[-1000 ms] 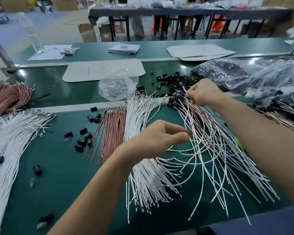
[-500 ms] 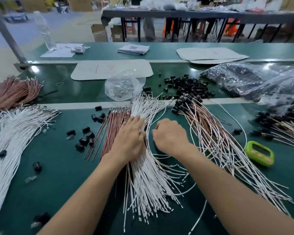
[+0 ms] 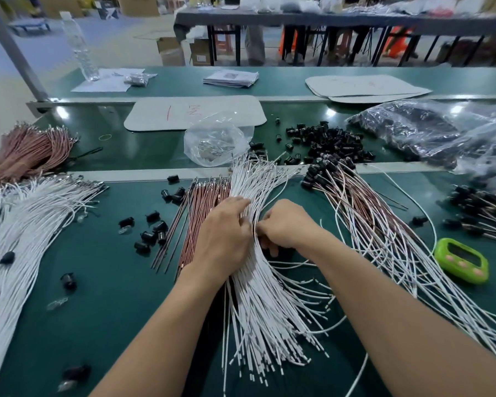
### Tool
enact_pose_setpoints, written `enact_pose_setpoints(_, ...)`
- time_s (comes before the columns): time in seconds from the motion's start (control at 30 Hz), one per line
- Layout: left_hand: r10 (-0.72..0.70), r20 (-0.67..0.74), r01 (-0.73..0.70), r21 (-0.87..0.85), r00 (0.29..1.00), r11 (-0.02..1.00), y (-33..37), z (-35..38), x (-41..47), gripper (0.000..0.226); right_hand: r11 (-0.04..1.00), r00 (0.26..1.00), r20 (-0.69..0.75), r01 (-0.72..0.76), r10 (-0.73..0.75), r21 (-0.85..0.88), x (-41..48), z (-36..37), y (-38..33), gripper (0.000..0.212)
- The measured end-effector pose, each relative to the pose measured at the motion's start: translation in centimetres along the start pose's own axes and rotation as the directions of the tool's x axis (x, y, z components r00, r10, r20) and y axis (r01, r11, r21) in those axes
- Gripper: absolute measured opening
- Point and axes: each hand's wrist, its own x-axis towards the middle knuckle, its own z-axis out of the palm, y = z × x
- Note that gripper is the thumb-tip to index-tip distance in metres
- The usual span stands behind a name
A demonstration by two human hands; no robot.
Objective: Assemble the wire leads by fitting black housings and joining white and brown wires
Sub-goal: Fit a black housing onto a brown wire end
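Observation:
A fan of white wires (image 3: 258, 305) lies on the green bench (image 3: 103, 296) in front of me. Brown wires (image 3: 204, 199) lie just to its left. My left hand (image 3: 224, 236) rests flat across the brown and white wires, fingers stretched up and to the right. My right hand (image 3: 287, 224) sits on the bundle's right side with curled fingers pinching white wires near its middle. Black housings (image 3: 332, 141) are heaped behind the bundle. Finished white and brown leads with housings (image 3: 367, 222) spread to the right.
Loose black housings (image 3: 152, 233) dot the bench to the left. More white wires (image 3: 26, 224) and a brown bundle (image 3: 32, 150) lie at far left. A clear bag (image 3: 215, 138), large bags of black parts (image 3: 430, 130) and a green timer (image 3: 461, 263) are also near.
My right hand came back from the housing end of the finished leads down to the white bundle. My left hand dropped from mid-air onto the wires and now lies flat.

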Motion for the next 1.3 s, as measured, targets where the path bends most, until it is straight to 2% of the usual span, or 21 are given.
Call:
enact_pose_setpoints(0.2,0.029,-0.053,-0.031,-0.037,0.998,0.999,0.2,-0.5,-0.2,0.053,0.991,0.996,0.048,0.075,-0.07,-0.115,-0.1,0.2,-0.4,0.037)
enact_pose_setpoints(0.33,0.024,-0.098,-0.027,-0.032,0.995,0.999,0.5,-0.5,-0.6,0.044,0.987,1.0,0.025,0.002,-0.006,0.16,0.0,0.5,0.3,0.021)
enact_pose_setpoints(0.5,0.079,-0.071,-0.082,-0.036,0.994,0.996,0.6,-0.5,-1.0,0.038,0.883,0.997,0.02,-0.076,0.075,0.463,-0.2,0.4,1.5,0.019)
enact_pose_setpoints(0.57,0.121,-0.065,-0.122,-0.01,0.991,0.993,0.7,-0.6,-1.2,0.031,0.857,0.998,-0.003,-0.047,0.057,0.513,-0.2,0.4,2.0,0.029)
enact_pose_setpoints(0.67,0.158,-0.04,-0.157,0.027,0.987,0.987,0.6,-0.5,-1.3,0.032,0.838,1.0,0.01,-0.01,0.006,0.546,-0.3,0.2,2.7,0.033)
enact_pose_setpoints(0.77,0.114,-0.032,-0.113,0.028,0.993,0.993,0.3,-0.1,-1.1,0.037,0.834,0.996,0.075,-0.003,-0.046,0.552,-0.7,-0.5,2.8,0.028)
enact_pose_setpoints(0.83,0.091,-0.039,-0.089,0.062,0.995,0.994,0.2,0.5,-0.9,0.051,0.819,0.992,0.102,0.0,-0.071,0.573,-0.8,-1.3,3.0,0.019)
enact_pose_setpoints(0.9,0.075,-0.027,-0.073,0.086,0.997,0.994,0.2,0.9,-0.8,0.066,0.756,0.986,0.123,0.002,-0.109,0.655,-1.0,-2.3,3.1,0.02)
enact_pose_setpoints(0.93,0.076,-0.02,-0.073,0.108,0.997,0.991,0.1,1.0,-0.7,0.068,0.68,0.979,0.139,-0.002,-0.147,0.734,-1.1,-2.8,3.2,0.02)
enact_pose_setpoints(1.0,0.102,-0.016,-0.098,0.159,0.995,0.982,0.0,1.3,-0.8,0.065,0.434,0.937,0.177,-0.03,-0.301,0.9,-1.3,-3.7,3.4,0.005)
enact_pose_setpoints(1.03,0.12,-0.018,-0.116,0.171,0.993,0.979,0.1,1.2,-0.9,0.062,0.349,0.901,0.199,-0.057,-0.386,0.935,-1.3,-3.8,3.5,0.01)
enact_pose_setpoints(1.07,0.135,-0.012,-0.13,0.178,0.991,0.975,0.2,1.2,-1.0,0.056,0.347,0.858,0.245,-0.084,-0.452,0.934,-1.4,-3.8,3.5,0.02)
enact_pose_setpoints(1.1,0.151,0.0,-0.148,0.192,0.989,0.97,0.3,1.2,-1.1,0.045,0.394,0.817,0.292,-0.087,-0.497,0.915,-1.5,-3.7,3.4,0.027)
enact_pose_setpoints(1.13,0.171,0.018,-0.171,0.212,0.985,0.962,0.2,1.2,-1.1,0.034,0.443,0.787,0.319,-0.065,-0.529,0.894,-1.8,-3.7,3.1,0.027)
enact_pose_setpoints(1.17,0.186,0.037,-0.19,0.233,0.982,0.954,0.2,1.2,-1.1,0.028,0.431,0.769,0.309,-0.049,-0.559,0.901,-1.7,-3.6,2.9,0.024)
enact_pose_setpoints(1.23,0.183,0.09,-0.202,0.282,0.979,0.938,0.2,1.3,-1.0,0.037,0.249,0.801,0.2,-0.066,-0.564,0.966,-1.4,-3.8,2.6,0.02)
enact_pose_setpoints(1.27,0.184,0.098,-0.205,0.305,0.978,0.93,0.2,1.2,-0.9,0.042,0.206,0.838,0.161,-0.059,-0.521,0.977,-1.2,-3.8,2.3,0.02)
enact_pose_setpoints(1.3,0.199,0.089,-0.217,0.313,0.976,0.925,0.3,1.1,-0.9,0.043,0.298,0.879,0.146,-0.005,-0.453,0.955,-0.9,-3.7,2.1,0.02)
